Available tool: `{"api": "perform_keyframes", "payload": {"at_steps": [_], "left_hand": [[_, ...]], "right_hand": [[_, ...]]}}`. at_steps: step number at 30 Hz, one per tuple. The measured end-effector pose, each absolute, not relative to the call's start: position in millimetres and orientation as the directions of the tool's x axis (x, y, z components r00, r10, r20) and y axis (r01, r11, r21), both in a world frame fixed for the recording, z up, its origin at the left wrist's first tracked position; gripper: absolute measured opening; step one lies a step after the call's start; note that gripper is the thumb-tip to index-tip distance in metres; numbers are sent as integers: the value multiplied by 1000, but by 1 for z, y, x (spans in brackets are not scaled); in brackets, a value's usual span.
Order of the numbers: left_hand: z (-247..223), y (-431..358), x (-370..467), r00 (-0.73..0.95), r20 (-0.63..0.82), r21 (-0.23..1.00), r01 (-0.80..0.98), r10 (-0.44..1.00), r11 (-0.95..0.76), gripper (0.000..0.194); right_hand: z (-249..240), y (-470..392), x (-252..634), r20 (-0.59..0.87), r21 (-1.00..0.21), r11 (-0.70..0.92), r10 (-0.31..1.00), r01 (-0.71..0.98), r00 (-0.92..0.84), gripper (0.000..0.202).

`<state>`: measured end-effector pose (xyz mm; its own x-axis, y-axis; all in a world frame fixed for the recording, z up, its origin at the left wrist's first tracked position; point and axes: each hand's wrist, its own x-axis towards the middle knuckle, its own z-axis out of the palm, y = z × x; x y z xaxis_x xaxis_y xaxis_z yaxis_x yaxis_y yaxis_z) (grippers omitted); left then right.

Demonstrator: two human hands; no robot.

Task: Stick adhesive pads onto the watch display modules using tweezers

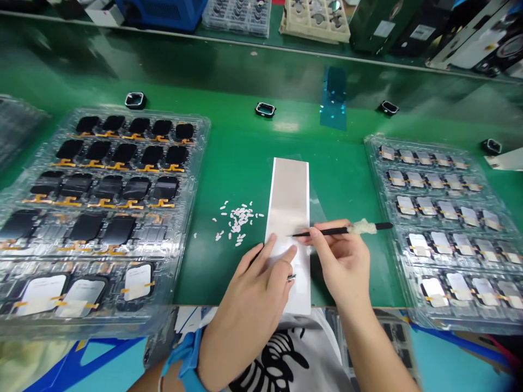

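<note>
Tweezers: pointing L, long axis L–R, slim, blk, being pinched in R hand. Touching smooth rect. strip w/ L hand, can't tell grip.

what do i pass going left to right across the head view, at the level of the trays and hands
Clear tray of black screens → scattered small white pieces → long pale strip → right hand → clear tray of silvery pieces
</note>
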<state>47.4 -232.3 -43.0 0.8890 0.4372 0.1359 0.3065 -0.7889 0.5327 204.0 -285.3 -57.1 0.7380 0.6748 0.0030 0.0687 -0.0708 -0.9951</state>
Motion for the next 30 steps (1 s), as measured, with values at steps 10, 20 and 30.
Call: {"api": "perform_keyframes", "payload": {"at_steps": [10, 20, 30], "left_hand": [[-42, -233, 47, 892, 124, 556, 301, 436, -775, 15], [-40, -234, 54, 824, 87, 688, 357, 560, -632, 15], [-42, -217, 54, 730, 81, 813, 345, 678, -469, 11]], "right_hand": [[-58, -285, 202, 16, -993, -78, 665, 90, 746, 15], [-53, -293, 206, 44, -999, 25, 649, 37, 760, 10], [-63, -288, 204, 33, -999, -6, 704, 53, 709, 9]]}}
